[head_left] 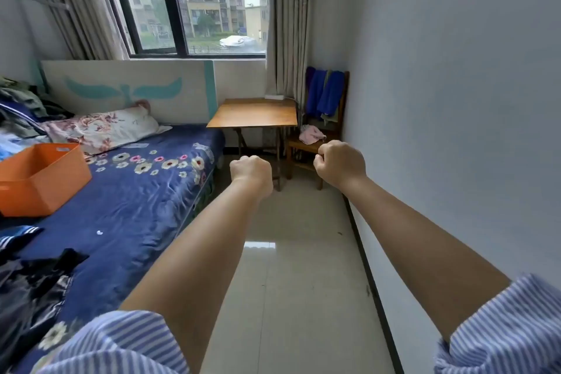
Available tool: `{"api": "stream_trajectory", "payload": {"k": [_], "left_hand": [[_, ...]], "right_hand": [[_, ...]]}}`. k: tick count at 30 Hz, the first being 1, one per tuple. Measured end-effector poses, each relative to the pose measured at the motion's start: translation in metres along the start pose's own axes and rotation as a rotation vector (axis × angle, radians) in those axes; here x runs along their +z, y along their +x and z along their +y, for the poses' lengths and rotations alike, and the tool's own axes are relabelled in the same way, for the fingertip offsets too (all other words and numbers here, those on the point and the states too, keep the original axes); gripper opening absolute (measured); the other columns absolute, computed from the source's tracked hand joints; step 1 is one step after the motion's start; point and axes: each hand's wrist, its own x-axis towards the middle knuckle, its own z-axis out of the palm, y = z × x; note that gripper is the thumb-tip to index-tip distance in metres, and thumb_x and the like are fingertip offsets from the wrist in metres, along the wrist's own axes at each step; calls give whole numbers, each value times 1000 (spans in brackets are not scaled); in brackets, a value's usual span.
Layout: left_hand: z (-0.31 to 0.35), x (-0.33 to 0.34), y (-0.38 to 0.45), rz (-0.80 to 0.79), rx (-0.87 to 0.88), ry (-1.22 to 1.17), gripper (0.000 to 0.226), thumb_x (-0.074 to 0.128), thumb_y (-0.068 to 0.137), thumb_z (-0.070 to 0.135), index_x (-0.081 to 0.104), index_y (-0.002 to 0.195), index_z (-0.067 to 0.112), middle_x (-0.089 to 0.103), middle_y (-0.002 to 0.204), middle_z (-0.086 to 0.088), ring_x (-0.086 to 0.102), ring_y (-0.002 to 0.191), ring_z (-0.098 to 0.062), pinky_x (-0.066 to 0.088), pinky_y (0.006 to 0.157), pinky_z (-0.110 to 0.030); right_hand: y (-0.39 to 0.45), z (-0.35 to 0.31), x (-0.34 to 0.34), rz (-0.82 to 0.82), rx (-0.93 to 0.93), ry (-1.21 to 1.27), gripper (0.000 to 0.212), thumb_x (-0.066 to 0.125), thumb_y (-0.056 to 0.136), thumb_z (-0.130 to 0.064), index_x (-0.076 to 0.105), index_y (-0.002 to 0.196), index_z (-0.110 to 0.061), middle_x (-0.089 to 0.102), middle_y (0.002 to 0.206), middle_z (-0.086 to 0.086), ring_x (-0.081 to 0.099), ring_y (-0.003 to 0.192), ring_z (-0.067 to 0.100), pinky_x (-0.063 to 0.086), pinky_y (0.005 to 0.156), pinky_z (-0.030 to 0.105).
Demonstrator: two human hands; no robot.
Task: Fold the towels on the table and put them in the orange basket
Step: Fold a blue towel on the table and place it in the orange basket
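Both my arms reach straight out over the floor. My left hand (pixel 251 174) and my right hand (pixel 340 162) are curled into fists that hold nothing. The orange basket (pixel 42 188) stands on the bed at the left, with nothing visible inside it. Far ahead stands a small wooden table (pixel 253 114) with a bare top. To its right, blue towels (pixel 324 92) hang over the back of a wooden chair (pixel 306 146), and a pink cloth (pixel 311 133) lies on its seat.
A bed (pixel 136 206) with a dark blue flowered sheet fills the left, with a pillow (pixel 103 127) and heaped clothes (pixel 18 106) at its head and dark garments (pixel 30 276) near me. A white wall (pixel 455 100) runs along the right. A tiled floor (pixel 303 252) lies between them.
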Motion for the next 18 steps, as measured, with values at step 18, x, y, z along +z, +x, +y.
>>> {"api": "stream_trajectory", "payload": {"k": [18], "left_hand": [[-21, 40, 432, -24, 146, -27, 24, 43, 90, 13, 59, 107, 8, 60, 106, -9, 51, 84, -23, 35, 60, -25]], "right_hand": [[367, 102, 155, 21, 143, -11, 28, 43, 93, -21, 65, 96, -3, 66, 97, 15, 60, 88, 26, 48, 74, 31]]}}
